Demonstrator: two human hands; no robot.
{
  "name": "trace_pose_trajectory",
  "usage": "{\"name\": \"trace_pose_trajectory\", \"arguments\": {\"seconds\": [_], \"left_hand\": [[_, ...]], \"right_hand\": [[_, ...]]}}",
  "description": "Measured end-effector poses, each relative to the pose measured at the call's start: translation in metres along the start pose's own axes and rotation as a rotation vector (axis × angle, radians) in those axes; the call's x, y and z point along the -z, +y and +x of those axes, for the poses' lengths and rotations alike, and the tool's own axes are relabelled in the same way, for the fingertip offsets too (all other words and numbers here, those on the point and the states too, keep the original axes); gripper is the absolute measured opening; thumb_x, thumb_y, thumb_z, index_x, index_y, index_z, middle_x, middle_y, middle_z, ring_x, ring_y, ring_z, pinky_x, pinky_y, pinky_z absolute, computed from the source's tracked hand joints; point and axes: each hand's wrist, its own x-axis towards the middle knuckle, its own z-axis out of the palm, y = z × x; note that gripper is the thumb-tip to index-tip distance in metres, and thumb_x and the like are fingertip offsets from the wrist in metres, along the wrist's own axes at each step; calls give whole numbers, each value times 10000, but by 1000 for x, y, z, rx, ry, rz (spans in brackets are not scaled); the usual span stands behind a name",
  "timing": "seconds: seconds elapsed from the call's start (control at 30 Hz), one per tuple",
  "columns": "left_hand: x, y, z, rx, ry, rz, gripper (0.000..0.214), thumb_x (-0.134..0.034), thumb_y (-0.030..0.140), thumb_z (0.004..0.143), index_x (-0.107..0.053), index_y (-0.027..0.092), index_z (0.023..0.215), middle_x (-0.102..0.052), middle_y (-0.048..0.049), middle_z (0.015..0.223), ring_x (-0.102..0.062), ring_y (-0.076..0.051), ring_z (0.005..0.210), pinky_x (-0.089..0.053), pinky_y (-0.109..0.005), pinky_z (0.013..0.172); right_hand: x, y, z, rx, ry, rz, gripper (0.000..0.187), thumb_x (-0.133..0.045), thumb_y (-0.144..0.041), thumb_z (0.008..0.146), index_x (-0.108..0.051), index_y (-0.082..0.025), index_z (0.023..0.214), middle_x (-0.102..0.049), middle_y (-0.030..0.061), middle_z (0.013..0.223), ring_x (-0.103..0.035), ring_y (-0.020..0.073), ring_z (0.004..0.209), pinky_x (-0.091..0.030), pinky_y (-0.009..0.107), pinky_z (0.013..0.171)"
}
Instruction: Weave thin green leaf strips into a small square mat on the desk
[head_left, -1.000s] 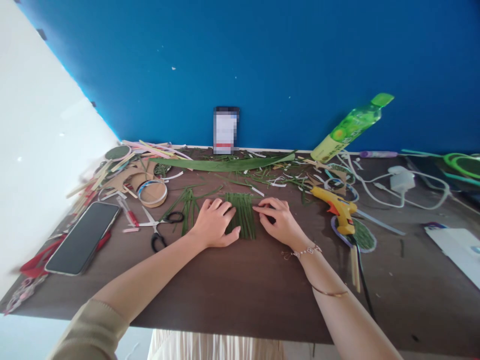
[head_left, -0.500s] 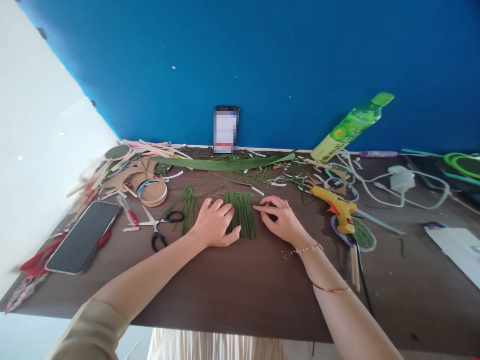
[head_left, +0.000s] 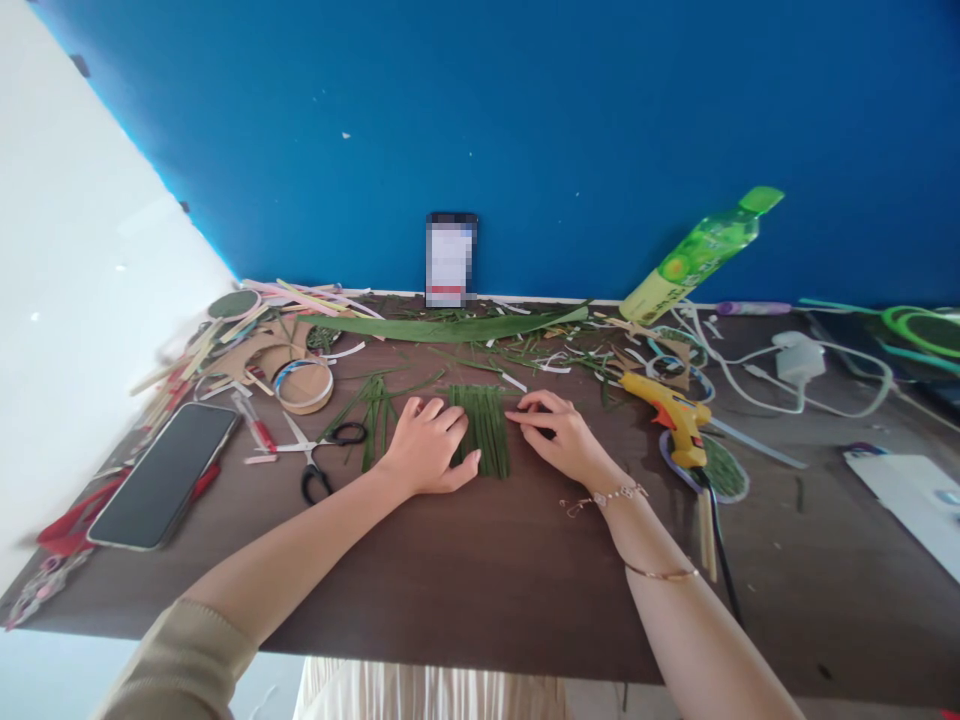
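Observation:
A mat of thin green leaf strips (head_left: 484, 428) lies side by side on the dark brown table (head_left: 465, 570). My left hand (head_left: 427, 445) rests flat on the mat's left edge, fingers spread and pressing the strips down. My right hand (head_left: 559, 432) sits at the mat's right edge with fingers curled in a pinch on the end of a strip. More loose green strips (head_left: 373, 405) lie just left of my left hand. A long whole green leaf (head_left: 450, 326) stretches across the back of the table.
Black-handled scissors (head_left: 319, 455) and a dark phone (head_left: 166, 474) lie at left, with a tape roll (head_left: 304, 385). A yellow glue gun (head_left: 671, 412) and its cord lie at right. A green bottle (head_left: 697, 255) leans on the blue wall beside a propped phone (head_left: 451, 259).
Nothing has visibly changed beyond a slight shift of the view; both hands stay on the strip mat.

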Motion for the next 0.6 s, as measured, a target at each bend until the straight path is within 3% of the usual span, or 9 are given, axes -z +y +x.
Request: {"name": "trace_pose_trajectory", "arguments": {"seconds": [0.6], "left_hand": [[-2, -1, 1, 16, 6, -12, 407, -456, 441, 843, -634, 163, 1083, -636, -83, 1129, -514, -260, 980, -337, -436, 824]], "right_hand": [[0, -5, 0, -27, -25, -64, 287, -474, -182, 841, -717, -276, 960, -598, 65, 986, -582, 202, 944, -395, 414, 834]]}}
